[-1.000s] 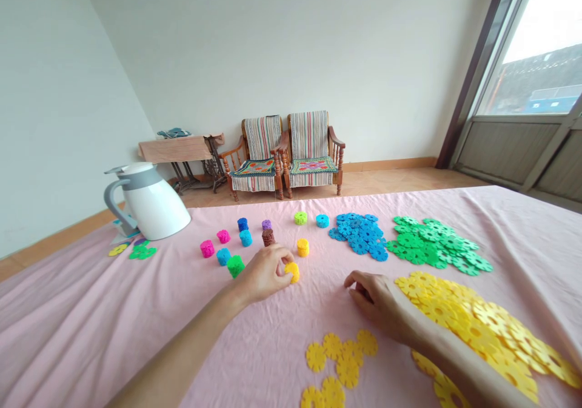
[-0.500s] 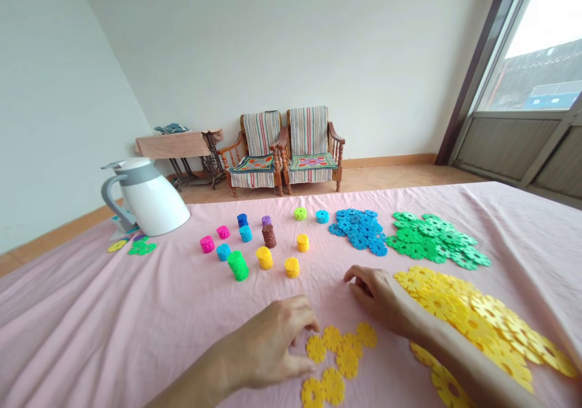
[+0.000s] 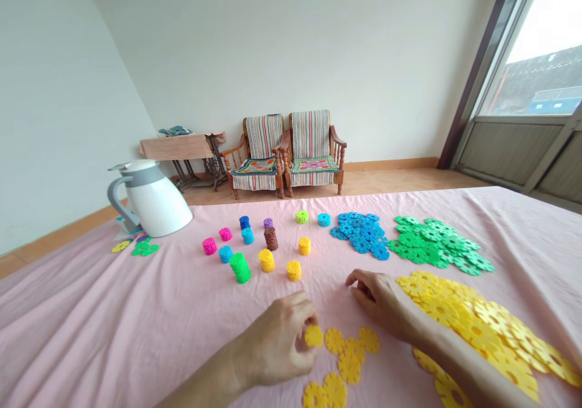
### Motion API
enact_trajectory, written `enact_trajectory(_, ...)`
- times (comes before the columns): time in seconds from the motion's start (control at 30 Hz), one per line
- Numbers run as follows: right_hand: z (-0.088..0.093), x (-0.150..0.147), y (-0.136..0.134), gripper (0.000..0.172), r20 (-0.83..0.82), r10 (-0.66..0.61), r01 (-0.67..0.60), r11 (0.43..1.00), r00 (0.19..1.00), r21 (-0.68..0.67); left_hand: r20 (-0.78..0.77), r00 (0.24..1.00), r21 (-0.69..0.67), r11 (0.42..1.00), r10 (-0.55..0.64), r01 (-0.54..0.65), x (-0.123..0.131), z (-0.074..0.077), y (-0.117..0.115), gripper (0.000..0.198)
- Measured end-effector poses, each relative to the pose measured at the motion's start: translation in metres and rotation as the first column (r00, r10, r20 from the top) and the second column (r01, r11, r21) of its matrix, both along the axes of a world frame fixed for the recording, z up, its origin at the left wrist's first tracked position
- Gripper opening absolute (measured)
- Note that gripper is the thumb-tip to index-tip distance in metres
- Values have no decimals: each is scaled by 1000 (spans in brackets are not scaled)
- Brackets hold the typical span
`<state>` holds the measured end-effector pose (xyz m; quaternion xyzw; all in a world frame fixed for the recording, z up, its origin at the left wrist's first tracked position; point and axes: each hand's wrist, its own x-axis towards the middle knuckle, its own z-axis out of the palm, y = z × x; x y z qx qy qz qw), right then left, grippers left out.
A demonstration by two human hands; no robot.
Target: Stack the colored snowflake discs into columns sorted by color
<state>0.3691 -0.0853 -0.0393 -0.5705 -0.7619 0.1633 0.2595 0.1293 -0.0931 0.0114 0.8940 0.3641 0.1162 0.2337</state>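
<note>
My left hand (image 3: 286, 338) is closed on a yellow flower-shaped disc (image 3: 313, 336), pinched between thumb and fingers just above the cloth. Several more small yellow discs (image 3: 350, 367) lie flat and partly overlapping to its right and front. My right hand (image 3: 375, 299) rests on the pink cloth with curled fingers, left of a large heap of yellow discs (image 3: 473, 311). Whether anything sits under its fingertips is hidden. Beyond the hands stand short disc stacks, among them a yellow stack (image 3: 293, 270), a green stack (image 3: 239, 268) and a brown stack (image 3: 270, 239).
Farther back on the right lie a blue disc pile (image 3: 361, 232) and a green disc pile (image 3: 439, 243). A white jug (image 3: 159, 205) stands at the far left near a few loose green discs (image 3: 145, 248). Two wooden chairs (image 3: 311, 147) are past the table's edge.
My left hand has closed on a yellow disc and lifted it from the cloth. The right hand stays in nearly the same place. The whole view has shifted slightly.
</note>
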Motion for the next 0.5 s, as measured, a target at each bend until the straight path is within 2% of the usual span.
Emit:
enact_trajectory(0.1,-2,0,1,23,-1,-1,1,1000,1000,-4,76,983,76,982,167,-172,-6,10,22,15)
enact_trajectory(0.2,-3,0,1,23,-2,2,-2,1000,1000,-3,131,959,171,947,251,-271,-13,18,48,13)
enact_trajectory(0.33,0,-1,0,23,-4,0,0,1000,1000,-2,111,959,169,946,259,-275,-16,17,72,15)
enact_trajectory(0.5,1,-2,0,24,2,3,-3,1000,1000,1,86,968,165,955,235,-246,-15,6,86,15)
